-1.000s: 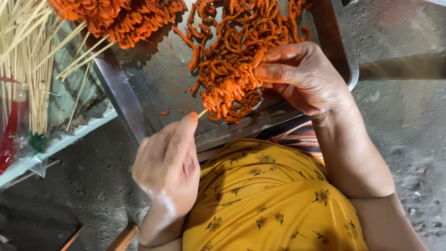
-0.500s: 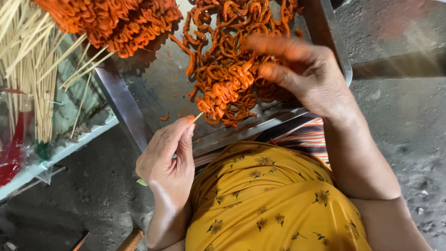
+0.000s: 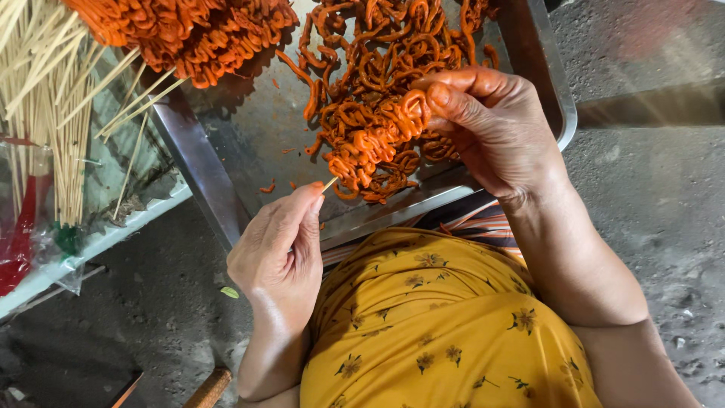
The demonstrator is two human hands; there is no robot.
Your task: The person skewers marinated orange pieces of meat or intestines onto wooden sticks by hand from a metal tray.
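Note:
My left hand [image 3: 281, 245] pinches the near end of a thin bamboo skewer [image 3: 330, 183] over the front edge of a metal tray [image 3: 226, 143]. Folded orange marinated strips [image 3: 370, 140] are threaded along the skewer in a tight row. My right hand [image 3: 483, 125] grips the far end of that row, thumb and fingers pressed on a curled strip. Beneath it lies a loose pile of the same orange strips [image 3: 377, 45] in the tray.
Finished orange skewers [image 3: 189, 30] lie at the tray's far left, sticks pointing left. A bundle of bare bamboo sticks [image 3: 45, 113] rests in a side tray, beside a red plastic bag [image 3: 19, 234]. Grey concrete floor surrounds; my yellow flowered garment [image 3: 438, 332] fills the bottom.
My right hand let go of the row, reached into the pile, and is back on the skewer's far end with another strip. The left hand has kept its grip, shifting slightly.

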